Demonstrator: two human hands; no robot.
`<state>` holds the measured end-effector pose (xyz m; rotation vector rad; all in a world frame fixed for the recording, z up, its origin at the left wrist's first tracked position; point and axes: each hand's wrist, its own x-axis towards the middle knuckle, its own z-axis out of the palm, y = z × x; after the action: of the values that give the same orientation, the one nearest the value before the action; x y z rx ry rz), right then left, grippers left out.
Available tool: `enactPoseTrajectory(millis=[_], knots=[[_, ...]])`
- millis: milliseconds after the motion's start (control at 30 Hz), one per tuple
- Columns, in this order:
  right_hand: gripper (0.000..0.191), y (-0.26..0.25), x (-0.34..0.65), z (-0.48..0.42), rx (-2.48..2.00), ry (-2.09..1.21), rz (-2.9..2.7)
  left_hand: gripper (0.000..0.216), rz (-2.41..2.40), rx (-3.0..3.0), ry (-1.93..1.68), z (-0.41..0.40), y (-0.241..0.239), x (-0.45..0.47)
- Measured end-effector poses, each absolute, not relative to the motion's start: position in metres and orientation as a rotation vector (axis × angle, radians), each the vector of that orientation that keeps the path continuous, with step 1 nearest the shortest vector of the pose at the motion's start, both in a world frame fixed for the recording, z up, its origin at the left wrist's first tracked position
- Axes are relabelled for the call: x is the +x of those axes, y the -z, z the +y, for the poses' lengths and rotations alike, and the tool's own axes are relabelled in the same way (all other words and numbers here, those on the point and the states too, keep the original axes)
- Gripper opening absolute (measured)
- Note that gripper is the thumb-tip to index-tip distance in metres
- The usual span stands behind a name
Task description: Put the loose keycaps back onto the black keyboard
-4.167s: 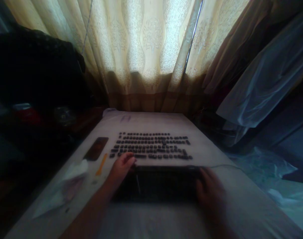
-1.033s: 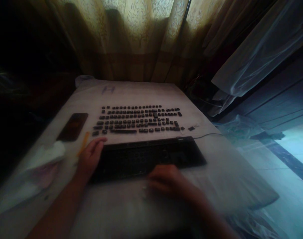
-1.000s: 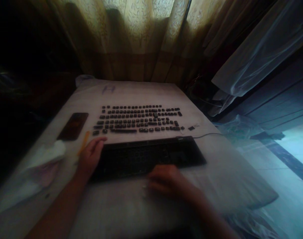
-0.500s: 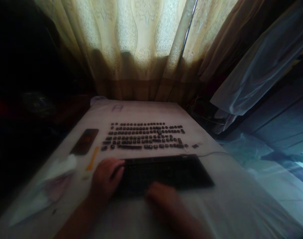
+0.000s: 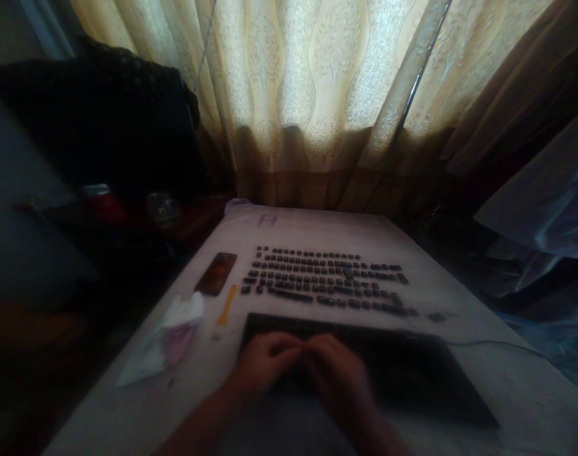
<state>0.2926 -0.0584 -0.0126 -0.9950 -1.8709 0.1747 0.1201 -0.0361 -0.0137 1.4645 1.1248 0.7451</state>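
"Grip, in the head view?"
"Left hand (image 5: 265, 361) and right hand (image 5: 336, 367) meet over the keyboard (image 5: 405, 370), on the counter (image 5: 317, 228); whether anything's held, one cannot tell."
"Risk?"
"A forward nudge could shove it into the keycaps (image 5: 322, 280) just beyond, scattering rows."

The pale worktop (image 5: 327, 228) carries a black keyboard (image 5: 426, 373), its cable (image 5: 498, 344) trailing right, rows of keys (image 5: 293, 296) just beyond; over left lie a phone (image 5: 216, 273), orange tool (image 5: 227, 304), crumpled packet (image 5: 149, 354).

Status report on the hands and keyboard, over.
Left hand and right hand together over keyboard; any grip unclear. Keyboard partly hidden by hands, cable at right. Loose keycaps beyond.
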Motion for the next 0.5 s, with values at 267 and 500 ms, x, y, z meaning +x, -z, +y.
enactPoseTrajectory(millis=[267,500], knots=[[0.023,0.014,0.282,-0.058,-0.925,-0.230,-1.957,0.031,1.361,1.604,-0.645,-0.030,0.019,0.087],[0.022,0.037,0.300,-0.060,-0.928,-0.186,-1.928,0.022,1.954,2.048,-0.690,-0.023,0.009,0.003]])
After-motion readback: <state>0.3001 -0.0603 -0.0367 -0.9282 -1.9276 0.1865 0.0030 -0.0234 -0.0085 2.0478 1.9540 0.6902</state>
